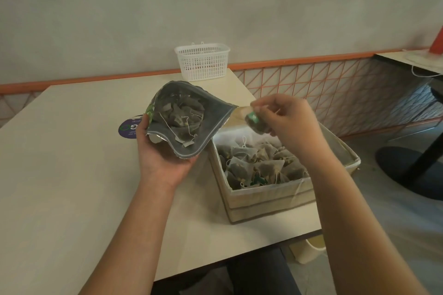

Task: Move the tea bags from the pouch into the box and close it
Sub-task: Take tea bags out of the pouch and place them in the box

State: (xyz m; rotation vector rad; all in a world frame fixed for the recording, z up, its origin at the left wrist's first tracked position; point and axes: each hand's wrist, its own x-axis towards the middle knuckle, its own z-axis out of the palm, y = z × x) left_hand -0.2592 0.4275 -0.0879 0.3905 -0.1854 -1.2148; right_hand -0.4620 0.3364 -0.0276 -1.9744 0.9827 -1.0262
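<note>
My left hand [157, 151] grips the open foil pouch [211, 115] from below and holds it above the table, its mouth turned toward me. Several pyramid tea bags [182, 115] with strings lie inside the pouch. My right hand [285, 120] pinches one tea bag [255, 123] with a green tag, just right of the pouch mouth and above the box. The open beige box [268, 201] stands at the table's right edge and holds several tea bags [261, 163].
A white plastic basket [202, 61] stands at the table's far edge by the wall. A round purple sticker [127, 128] lies on the table [72, 151] behind the pouch. To the right, beyond the table edge, are the floor and another table's black base [407, 170].
</note>
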